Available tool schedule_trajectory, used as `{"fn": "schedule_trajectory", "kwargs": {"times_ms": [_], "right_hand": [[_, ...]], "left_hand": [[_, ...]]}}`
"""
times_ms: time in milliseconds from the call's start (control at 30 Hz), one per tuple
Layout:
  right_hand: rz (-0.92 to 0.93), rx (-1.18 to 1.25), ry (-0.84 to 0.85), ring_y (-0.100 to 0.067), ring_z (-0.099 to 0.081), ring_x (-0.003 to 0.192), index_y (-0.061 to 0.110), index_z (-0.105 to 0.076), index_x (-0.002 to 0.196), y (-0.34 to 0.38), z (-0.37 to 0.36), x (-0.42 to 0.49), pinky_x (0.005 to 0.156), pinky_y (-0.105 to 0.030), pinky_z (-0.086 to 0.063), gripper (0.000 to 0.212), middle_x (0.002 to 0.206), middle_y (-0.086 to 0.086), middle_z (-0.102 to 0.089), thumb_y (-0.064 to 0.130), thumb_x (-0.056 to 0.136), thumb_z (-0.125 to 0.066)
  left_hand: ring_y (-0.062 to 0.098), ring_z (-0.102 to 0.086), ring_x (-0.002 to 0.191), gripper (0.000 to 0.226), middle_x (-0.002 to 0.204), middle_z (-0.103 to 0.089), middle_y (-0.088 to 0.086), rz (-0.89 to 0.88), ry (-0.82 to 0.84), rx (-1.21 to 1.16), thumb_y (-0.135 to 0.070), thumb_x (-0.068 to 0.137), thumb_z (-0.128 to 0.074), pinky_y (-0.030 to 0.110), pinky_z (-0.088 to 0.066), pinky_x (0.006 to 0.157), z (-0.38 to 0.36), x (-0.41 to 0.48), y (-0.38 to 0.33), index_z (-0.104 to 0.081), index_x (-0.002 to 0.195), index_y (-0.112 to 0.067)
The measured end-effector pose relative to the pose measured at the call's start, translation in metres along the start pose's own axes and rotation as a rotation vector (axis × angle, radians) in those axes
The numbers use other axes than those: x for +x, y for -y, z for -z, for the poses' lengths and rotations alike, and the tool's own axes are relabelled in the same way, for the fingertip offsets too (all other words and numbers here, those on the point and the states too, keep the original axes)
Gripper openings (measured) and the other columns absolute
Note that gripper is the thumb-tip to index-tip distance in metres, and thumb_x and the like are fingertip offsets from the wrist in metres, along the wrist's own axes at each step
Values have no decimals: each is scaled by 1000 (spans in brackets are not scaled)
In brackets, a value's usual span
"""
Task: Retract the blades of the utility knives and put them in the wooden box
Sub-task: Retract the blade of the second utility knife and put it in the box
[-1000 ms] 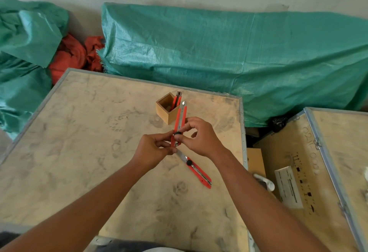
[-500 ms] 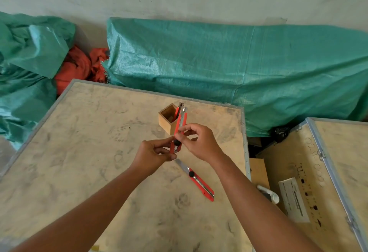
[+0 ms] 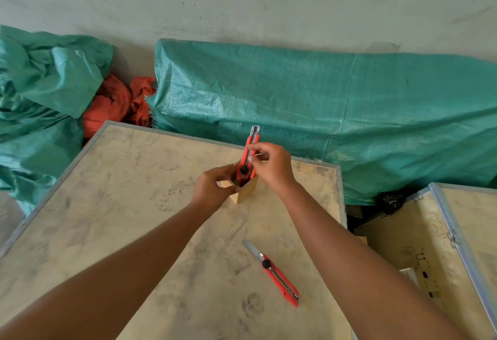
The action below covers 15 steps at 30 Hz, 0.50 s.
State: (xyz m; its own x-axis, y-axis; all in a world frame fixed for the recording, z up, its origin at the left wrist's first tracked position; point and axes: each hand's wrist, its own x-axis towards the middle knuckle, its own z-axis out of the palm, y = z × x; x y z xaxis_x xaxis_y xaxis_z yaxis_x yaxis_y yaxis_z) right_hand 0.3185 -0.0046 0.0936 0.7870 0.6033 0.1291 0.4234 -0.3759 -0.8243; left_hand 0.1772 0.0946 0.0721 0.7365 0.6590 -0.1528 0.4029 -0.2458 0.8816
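Note:
A small wooden box (image 3: 247, 192) stands on the plywood crate top (image 3: 129, 205). My right hand (image 3: 271, 168) pinches a red utility knife (image 3: 249, 151) upright, its lower end inside the box and its blade drawn in. My left hand (image 3: 212, 190) holds the box's left side. Whether another knife sits in the box is hidden by my hands. A second red utility knife (image 3: 277, 276) lies flat on the crate nearer to me, its blade sticking out toward the upper left.
Green tarpaulin-covered heaps (image 3: 336, 113) line the wall behind the crate, with orange cloth (image 3: 118, 103) at the left. A second wooden crate (image 3: 435, 253) with metal edging stands to the right, across a narrow gap.
Both hands carried the held knife forward from mid-air to the box. Its lower end now stands in the box. The left hand left the knife and took the box.

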Motion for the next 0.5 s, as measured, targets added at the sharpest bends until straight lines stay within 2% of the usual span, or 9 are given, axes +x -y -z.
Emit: {"fn": "schedule_trajectory", "kwargs": {"times_ms": [100,167,233,300,433,500], "right_hand": [[9,-58,-29,-12,-70,83,21,-78,108,-10,-13,11,78,-27,-61,30,107,-1,-78,1,85,-74],[17,-91,-29,-16,-72,88,19,-78,109,-18,-23,12,83,-31,-61,30,108,-3,-78,1,86,-73],[8,-123,-19,-20,-73,92,17,-78,111,-25,-33,10,87,-32,-60,29,109,-5,-78,2,87,-72],[-1,-152,-3,-22,-73,93,16,-78,111,-29,-41,8,89,-35,-60,29,108,-7,-78,2,88,-71],[10,-237,60,-24,-72,97,17,-79,111,-35,-52,5,91,-35,-59,28,109,-8,-78,3,89,-69],[15,-269,82,-26,-72,99,15,-78,113,-37,-55,4,92,-36,-58,28,110,-9,-78,3,91,-67]], "left_hand": [[25,-51,130,83,142,-56,4,59,11,202,-23,67,-90,39,-43,104,-7,18,8,-52,141,-16],[28,-44,136,96,149,-46,8,79,64,313,-31,68,-89,40,-39,108,-12,24,14,-41,148,-13],[29,-43,135,100,150,-42,10,101,102,352,-35,69,-88,40,-39,109,-17,28,19,-35,150,-11],[29,-47,131,95,148,-41,10,108,102,343,-32,71,-86,36,-40,108,-22,31,23,-37,149,-8],[25,-53,114,64,135,-46,11,60,66,343,-23,74,-84,24,-41,98,-26,36,28,-59,131,-10],[20,-52,105,57,131,-47,10,45,59,342,-22,74,-84,20,-39,92,-27,37,32,-63,125,-11]]}}
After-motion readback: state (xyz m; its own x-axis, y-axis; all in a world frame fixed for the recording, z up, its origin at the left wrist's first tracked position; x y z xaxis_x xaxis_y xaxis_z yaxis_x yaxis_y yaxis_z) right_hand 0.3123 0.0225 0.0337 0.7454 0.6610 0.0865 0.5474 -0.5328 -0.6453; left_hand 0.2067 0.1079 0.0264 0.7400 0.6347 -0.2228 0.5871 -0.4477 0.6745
